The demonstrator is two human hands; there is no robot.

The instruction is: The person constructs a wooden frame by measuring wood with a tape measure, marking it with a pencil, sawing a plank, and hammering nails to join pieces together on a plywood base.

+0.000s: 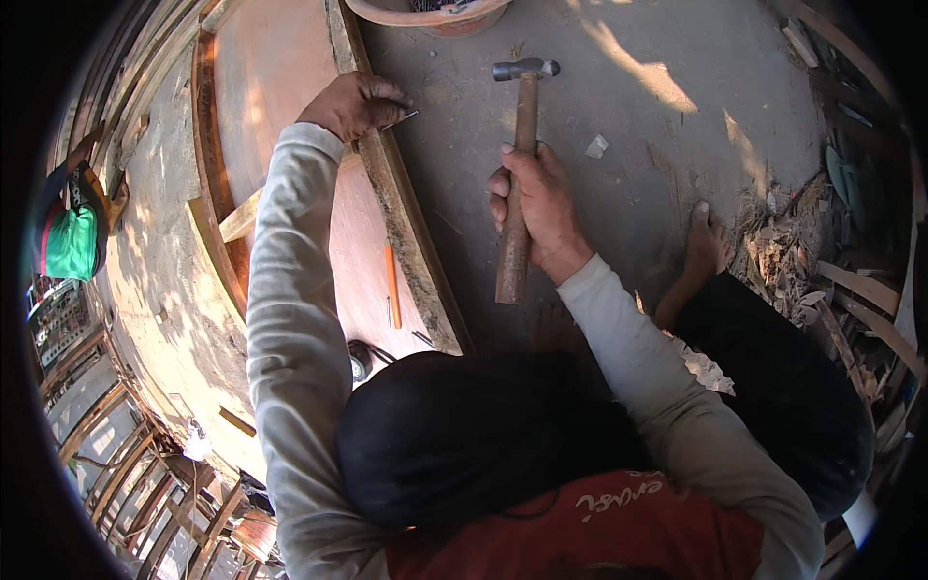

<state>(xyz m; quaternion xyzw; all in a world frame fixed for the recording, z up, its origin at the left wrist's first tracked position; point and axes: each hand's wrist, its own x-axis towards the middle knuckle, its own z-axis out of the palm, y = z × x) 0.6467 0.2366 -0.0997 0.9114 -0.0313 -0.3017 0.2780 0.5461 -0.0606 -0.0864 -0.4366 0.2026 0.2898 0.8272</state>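
Note:
My left hand (358,108) rests at the outer beam (411,227) of a wooden frame. Its fingers pinch a thin metal nail (411,115) that points out over the beam's side. My right hand (546,205) is wrapped round the wooden handle of a ball-peen hammer (527,111). The hammer is held over the grey floor, right of the frame and apart from the nail, its head at the far end. A pinkish plywood panel (358,232) lies within the frame. On it are an orange pencil (391,280) and a couple of dark nails (422,338).
An orange-brown basin (411,16) with dark small pieces inside stands at the far edge. Wood scraps and shavings (773,261) pile up at right, near my bare foot (709,242). A green cloth item (71,242) hangs at far left. A pale chip (597,146) lies on the floor.

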